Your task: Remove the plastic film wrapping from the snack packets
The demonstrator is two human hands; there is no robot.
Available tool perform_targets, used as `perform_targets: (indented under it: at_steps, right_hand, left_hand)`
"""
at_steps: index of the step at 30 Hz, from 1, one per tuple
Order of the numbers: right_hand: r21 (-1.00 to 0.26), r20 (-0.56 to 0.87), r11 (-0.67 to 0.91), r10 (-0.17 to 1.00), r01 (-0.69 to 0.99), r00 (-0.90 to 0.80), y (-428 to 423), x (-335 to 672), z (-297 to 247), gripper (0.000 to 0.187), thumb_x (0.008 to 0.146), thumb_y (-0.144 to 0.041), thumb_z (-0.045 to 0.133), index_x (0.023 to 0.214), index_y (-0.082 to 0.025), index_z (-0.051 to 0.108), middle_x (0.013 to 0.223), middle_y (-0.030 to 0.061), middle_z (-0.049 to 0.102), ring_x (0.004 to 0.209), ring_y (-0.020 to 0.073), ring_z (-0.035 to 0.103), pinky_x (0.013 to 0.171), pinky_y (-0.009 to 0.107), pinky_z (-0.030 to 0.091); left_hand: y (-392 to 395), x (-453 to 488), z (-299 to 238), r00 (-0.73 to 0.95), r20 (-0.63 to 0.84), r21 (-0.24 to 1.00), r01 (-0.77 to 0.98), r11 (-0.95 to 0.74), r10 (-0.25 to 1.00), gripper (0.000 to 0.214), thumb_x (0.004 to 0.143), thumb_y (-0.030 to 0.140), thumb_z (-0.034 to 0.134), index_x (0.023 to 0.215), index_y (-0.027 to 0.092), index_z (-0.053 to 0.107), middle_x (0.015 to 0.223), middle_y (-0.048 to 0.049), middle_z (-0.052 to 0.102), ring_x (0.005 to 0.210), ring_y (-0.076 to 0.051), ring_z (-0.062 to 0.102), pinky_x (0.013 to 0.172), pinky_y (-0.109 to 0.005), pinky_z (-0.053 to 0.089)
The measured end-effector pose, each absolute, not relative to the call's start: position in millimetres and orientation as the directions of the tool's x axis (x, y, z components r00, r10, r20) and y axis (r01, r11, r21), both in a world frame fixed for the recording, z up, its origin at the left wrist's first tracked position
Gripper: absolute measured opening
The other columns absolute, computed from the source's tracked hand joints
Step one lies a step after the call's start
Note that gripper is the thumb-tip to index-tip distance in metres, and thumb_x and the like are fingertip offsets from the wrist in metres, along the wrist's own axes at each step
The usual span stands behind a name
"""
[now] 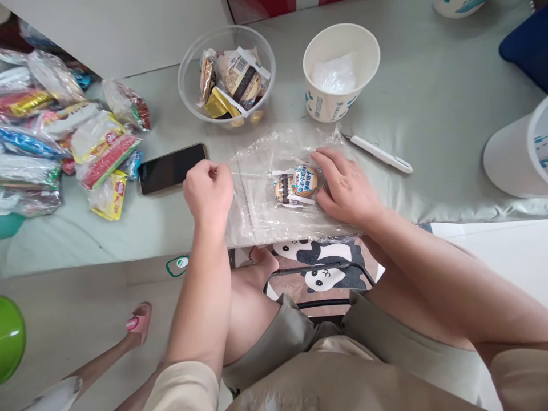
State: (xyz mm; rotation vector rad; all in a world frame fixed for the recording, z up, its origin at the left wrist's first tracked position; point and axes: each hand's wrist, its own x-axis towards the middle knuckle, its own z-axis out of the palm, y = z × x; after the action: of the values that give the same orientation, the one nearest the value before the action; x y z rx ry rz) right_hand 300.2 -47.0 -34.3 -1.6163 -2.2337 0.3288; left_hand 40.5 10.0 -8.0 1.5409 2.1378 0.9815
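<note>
A clear plastic bag (265, 171) lies flat on the grey-green table (436, 114), and a small wrapped biscuit packet (298, 184) lies on or inside it. My right hand (346, 185) rests on the bag with its fingers curved round the packet's right side, touching it. At the bag's left edge, my left hand (208, 189) is closed in a loose fist that seems to pinch the film, next to a black phone (172, 167).
A clear bowl (193, 85) of wrapped snacks and a white paper cup (338, 100) with crumpled plastic inside stand behind the bag. A white pen (379, 153) lies to the right. Several snack packets (64, 137) pile at the left. Another white cup (514, 151) lies at the right edge.
</note>
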Motion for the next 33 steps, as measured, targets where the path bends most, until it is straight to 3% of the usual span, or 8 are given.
perform_targets:
  at_steps: [6, 11, 17, 20, 22, 25, 29, 33]
  right_hand:
    - [-0.380, 0.177, 0.352, 0.935, 0.855, -0.306, -48.6, 300.5, -34.0, 0.058, 0.089, -0.018, 0.047, 0.146, -0.011, 0.053, 0.147, 0.0214, 0.062, 0.131, 0.0374, 0.062, 0.105, 0.053, 0.050]
    - [-0.361, 0.198, 0.372, 0.927, 0.855, -0.319, -48.1, 302.3, -35.2, 0.057, 0.087, -0.019, 0.049, 0.143, -0.009, 0.055, 0.142, 0.0206, 0.066, 0.130, 0.0361, 0.064, 0.103, 0.049, 0.050]
    - [-0.343, 0.149, 0.337, 0.941, 0.877, -0.303, -47.2, 302.7, -35.6, 0.059, 0.087, -0.022, 0.048, 0.145, -0.011, 0.054, 0.140, 0.0196, 0.068, 0.122, 0.0370, 0.067, 0.100, 0.052, 0.051]
    - [-0.340, 0.150, 0.332, 0.943, 0.880, -0.297, -47.8, 302.1, -36.1, 0.058, 0.087, -0.022, 0.048, 0.144, -0.011, 0.054, 0.141, 0.0202, 0.067, 0.123, 0.0371, 0.066, 0.101, 0.053, 0.051]
    - [-0.342, 0.152, 0.333, 0.942, 0.878, -0.298, -48.4, 302.0, -36.6, 0.059, 0.087, -0.022, 0.048, 0.144, -0.011, 0.054, 0.141, 0.0206, 0.066, 0.124, 0.0371, 0.065, 0.102, 0.053, 0.050]
    - [-0.339, 0.161, 0.326, 0.944, 0.882, -0.288, -48.9, 302.0, -37.3, 0.059, 0.086, -0.023, 0.048, 0.144, -0.011, 0.054, 0.140, 0.0209, 0.067, 0.125, 0.0373, 0.065, 0.103, 0.054, 0.050]
    - [-0.333, 0.177, 0.339, 0.939, 0.880, -0.295, -48.7, 302.0, -37.2, 0.058, 0.085, -0.022, 0.049, 0.142, -0.011, 0.055, 0.138, 0.0203, 0.068, 0.124, 0.0368, 0.067, 0.102, 0.053, 0.051]
    - [-0.333, 0.189, 0.345, 0.936, 0.878, -0.296, -48.1, 302.5, -37.1, 0.057, 0.085, -0.022, 0.050, 0.141, -0.012, 0.057, 0.137, 0.0195, 0.069, 0.122, 0.0360, 0.068, 0.101, 0.051, 0.051]
  left_hand:
    - [26.0, 53.8, -20.6, -0.237, 0.085, 0.784, 0.615, 0.082, 0.968, 0.034, 0.068, 0.042, 0.089, 0.072, 0.023, 0.061, 0.058, 0.0053, 0.048, 0.059, -0.015, 0.045, 0.064, -0.030, 0.039]
    - [33.8, 48.3, -27.0, -0.336, 0.038, 0.867, 0.479, 0.136, 0.941, 0.040, 0.089, 0.021, 0.061, 0.057, 0.023, 0.038, 0.053, 0.0057, 0.028, 0.051, -0.011, 0.028, 0.054, -0.029, 0.028]
    - [9.3, 38.1, -5.6, -0.418, 0.321, 0.635, 0.761, 0.134, 0.850, 0.022, 0.089, 0.018, 0.064, 0.073, 0.024, 0.049, 0.057, 0.0061, 0.042, 0.057, -0.015, 0.044, 0.066, -0.031, 0.037]
    - [-9.9, 50.6, 6.0, -0.190, 0.436, 0.614, 0.778, -0.137, 0.880, 0.010, 0.091, 0.024, 0.062, 0.083, 0.024, 0.056, 0.063, 0.0052, 0.051, 0.057, -0.014, 0.051, 0.064, -0.029, 0.043]
    - [-19.9, 63.0, 9.4, 0.179, 0.317, 0.582, 0.739, -0.340, 0.931, 0.004, 0.090, 0.025, 0.065, 0.093, 0.022, 0.064, 0.076, 0.0020, 0.064, 0.068, -0.014, 0.061, 0.070, -0.028, 0.050]
    - [-27.0, 76.3, 7.1, 0.533, 0.098, 0.476, 0.716, -0.510, 0.840, 0.037, 0.085, 0.025, 0.074, 0.121, 0.020, 0.069, 0.119, -0.0080, 0.073, 0.111, -0.025, 0.067, 0.101, -0.039, 0.053]
    - [-26.7, 76.1, -0.2, 0.576, -0.050, 0.429, 0.750, -0.504, 0.816, 0.066, 0.079, 0.030, 0.082, 0.140, 0.017, 0.061, 0.143, -0.0133, 0.064, 0.129, -0.034, 0.059, 0.113, -0.051, 0.048]
    - [-21.6, 67.6, -3.7, 0.570, -0.024, 0.474, 0.730, -0.493, 0.821, 0.060, 0.080, 0.028, 0.081, 0.137, 0.018, 0.065, 0.143, -0.0127, 0.067, 0.131, -0.033, 0.061, 0.114, -0.051, 0.048]
